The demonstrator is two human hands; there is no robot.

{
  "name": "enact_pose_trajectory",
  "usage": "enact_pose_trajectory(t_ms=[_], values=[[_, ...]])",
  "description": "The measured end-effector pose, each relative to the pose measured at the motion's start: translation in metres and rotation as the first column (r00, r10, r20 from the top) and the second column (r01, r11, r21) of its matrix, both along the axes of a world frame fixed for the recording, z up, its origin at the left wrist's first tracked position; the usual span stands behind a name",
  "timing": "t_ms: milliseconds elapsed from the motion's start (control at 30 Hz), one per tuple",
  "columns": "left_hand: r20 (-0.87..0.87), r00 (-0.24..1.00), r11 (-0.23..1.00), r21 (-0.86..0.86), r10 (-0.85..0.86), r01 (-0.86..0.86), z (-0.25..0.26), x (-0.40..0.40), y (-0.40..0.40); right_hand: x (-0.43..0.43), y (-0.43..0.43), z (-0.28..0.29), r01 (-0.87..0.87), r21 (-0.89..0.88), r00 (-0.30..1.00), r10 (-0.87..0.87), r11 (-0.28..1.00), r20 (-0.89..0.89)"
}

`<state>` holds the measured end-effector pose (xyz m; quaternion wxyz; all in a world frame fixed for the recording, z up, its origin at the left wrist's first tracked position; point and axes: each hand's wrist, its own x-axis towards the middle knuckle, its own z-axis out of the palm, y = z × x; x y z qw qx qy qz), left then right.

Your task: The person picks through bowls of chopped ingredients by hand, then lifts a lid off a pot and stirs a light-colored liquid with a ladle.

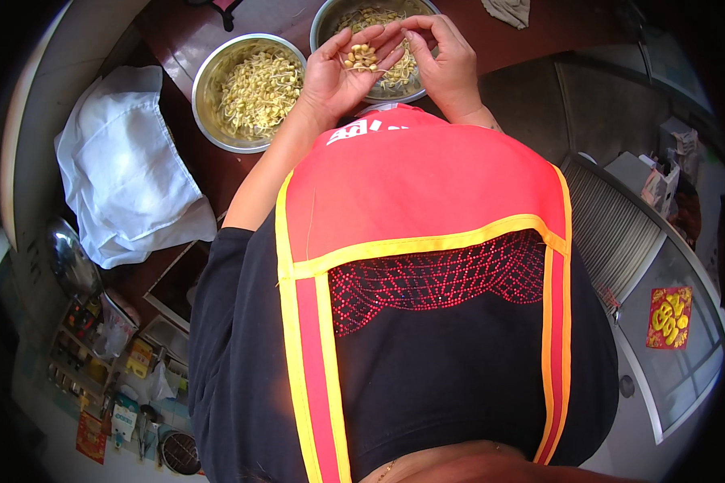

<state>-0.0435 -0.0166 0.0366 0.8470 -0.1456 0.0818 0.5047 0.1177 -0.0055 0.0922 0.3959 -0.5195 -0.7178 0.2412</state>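
Note:
My left hand (332, 81) is palm up with its fingers half spread. On it lies a small heap of soybean sprouts (361, 57), mostly yellow bean heads. Beside its fingertips, my right hand (450, 63) has the thumb and forefinger brought close together; whether a sprout is pinched there is too small to tell. Both hands are above the near part of a stainless steel bowl (319, 30), which holds more sprouts (399, 72) and is partly hidden by them. To the left stands a second steel bowl (200, 99) with a fuller pile of soybean sprouts (260, 90).
The bowls stand on a dark red tabletop (531, 45). A white cloth (130, 169) drapes over something at the left. A crumpled rag (510, 11) lies at the far edge. My red apron (423, 175) is close to the bowls. Shelves with kitchen goods (87, 356) are lower left.

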Motion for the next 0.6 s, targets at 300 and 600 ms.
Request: enact_pose_trajectory(t_ms=[300,600], values=[[0.047,0.997,0.995,0.091,-0.055,0.05,-0.015,0.003,-0.001,0.0,-0.001,0.001,-0.113,-0.022,0.992,0.114,0.993,0.055],[0.188,0.976,0.986,0.142,-0.112,0.086,-0.023,0.002,-0.002,-0.007,-0.004,0.003,-0.26,-0.084,0.96,0.267,0.962,0.086]])
